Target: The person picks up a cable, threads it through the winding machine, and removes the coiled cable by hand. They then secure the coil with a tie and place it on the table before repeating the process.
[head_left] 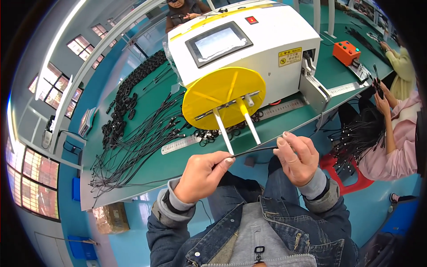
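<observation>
My left hand point(202, 175) pinches one end of a thin black cable point(253, 151), and my right hand point(297, 158) grips the other end, so the cable stretches between them just below the table's front edge. Right above the hands stands a white machine point(267, 49) with a grey touch screen point(218, 43) and a yellow disc point(222, 95) on its front. Two white pegs point(249, 127) stick out of the disc toward me.
Many loose black cables point(138, 147) lie spread on the green table point(155, 167), with coiled bundles point(124, 102) behind and a steel ruler point(182, 144) at the front. A person in pink point(396, 142) sits at my right holding cables over a red stool point(342, 173). An orange box point(347, 51) stands at the back right.
</observation>
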A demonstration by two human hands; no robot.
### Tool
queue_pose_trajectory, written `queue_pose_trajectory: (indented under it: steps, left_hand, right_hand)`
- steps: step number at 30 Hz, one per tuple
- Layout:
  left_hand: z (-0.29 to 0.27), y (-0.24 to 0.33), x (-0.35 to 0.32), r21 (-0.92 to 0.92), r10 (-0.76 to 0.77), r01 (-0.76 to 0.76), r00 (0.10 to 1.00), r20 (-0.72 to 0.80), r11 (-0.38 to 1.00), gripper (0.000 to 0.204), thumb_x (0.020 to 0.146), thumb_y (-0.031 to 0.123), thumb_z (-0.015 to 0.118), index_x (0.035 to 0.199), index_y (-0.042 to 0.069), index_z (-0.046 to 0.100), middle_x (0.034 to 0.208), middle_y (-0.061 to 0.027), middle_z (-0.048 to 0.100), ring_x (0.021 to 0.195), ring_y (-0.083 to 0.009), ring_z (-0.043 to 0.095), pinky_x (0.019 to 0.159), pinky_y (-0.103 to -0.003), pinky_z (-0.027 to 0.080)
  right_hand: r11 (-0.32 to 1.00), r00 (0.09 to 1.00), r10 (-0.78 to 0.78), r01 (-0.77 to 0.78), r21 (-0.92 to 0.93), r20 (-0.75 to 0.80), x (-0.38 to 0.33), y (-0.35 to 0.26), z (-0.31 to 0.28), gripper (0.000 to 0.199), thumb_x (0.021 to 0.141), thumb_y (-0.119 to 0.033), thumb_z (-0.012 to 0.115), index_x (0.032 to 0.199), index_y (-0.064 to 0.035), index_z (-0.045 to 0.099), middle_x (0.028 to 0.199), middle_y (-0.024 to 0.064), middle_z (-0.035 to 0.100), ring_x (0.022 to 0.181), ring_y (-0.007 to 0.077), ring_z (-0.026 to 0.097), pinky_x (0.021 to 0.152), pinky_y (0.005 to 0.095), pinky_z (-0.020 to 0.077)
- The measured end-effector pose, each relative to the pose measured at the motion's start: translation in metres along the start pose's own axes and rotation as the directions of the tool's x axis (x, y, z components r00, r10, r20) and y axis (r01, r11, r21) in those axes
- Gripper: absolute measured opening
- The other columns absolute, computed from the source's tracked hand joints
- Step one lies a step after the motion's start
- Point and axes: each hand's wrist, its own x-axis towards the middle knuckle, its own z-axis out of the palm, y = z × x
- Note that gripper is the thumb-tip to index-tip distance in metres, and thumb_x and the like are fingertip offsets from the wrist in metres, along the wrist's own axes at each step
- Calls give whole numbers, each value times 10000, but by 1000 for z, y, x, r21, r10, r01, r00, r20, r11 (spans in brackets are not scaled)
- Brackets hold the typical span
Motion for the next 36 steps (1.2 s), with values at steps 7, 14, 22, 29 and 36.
queue_pose_trajectory:
  steps: [7, 14, 22, 29, 36]
  left_hand:
    - [-11, -16, 14, -239, -150, 89, 956, -253, 967, 96, 818, 45, 584, 870, -19, 634, 747, -30, 589, 655, -63, 501, 579, -205, 408]
    - [2, -47, 34, 3, 102, -117, 853, -512, 993, 90, 753, 37, 641, 836, 1, 638, 702, -81, 566, 611, -144, 532, 544, -256, 419]
    - [35, -47, 78, -53, 20, -56, 852, -524, 997, 71, 760, 26, 641, 823, -7, 640, 714, -73, 565, 596, -137, 532, 534, -240, 416]
    - [45, -52, 66, -62, 37, -88, 820, -571, 994, 115, 784, 0, 620, 896, -20, 638, 709, -61, 560, 590, -114, 525, 534, -217, 411]
    - [41, -37, 42, 278, 280, -142, 779, -560, 950, 172, 791, 36, 638, 958, -10, 639, 685, -82, 556, 562, -133, 509, 521, -235, 409]
  right_hand:
    - [992, 992, 111, -115, 53, 65, 6, -9, 47, 289, 674, 32, 673, 952, 15, 598, 822, 150, 591, 708, 299, 575, 589, 346, 475]
    - [939, 944, 327, -329, 103, 33, 9, 9, 105, 153, 721, -29, 620, 863, -30, 561, 750, 138, 553, 657, 336, 550, 559, 387, 459]
    - [902, 909, 417, -413, 123, -3, -5, 63, 108, 142, 741, -85, 635, 853, -46, 558, 719, 121, 548, 597, 320, 549, 521, 383, 454]
    - [801, 818, 573, -571, 183, 47, -52, 71, 69, 112, 749, -107, 633, 825, -39, 589, 728, 122, 590, 606, 300, 577, 532, 358, 466]
    - [721, 754, 612, -656, 223, 238, -89, 44, 41, 66, 747, -60, 608, 772, 0, 611, 697, 134, 604, 587, 265, 586, 536, 313, 463]
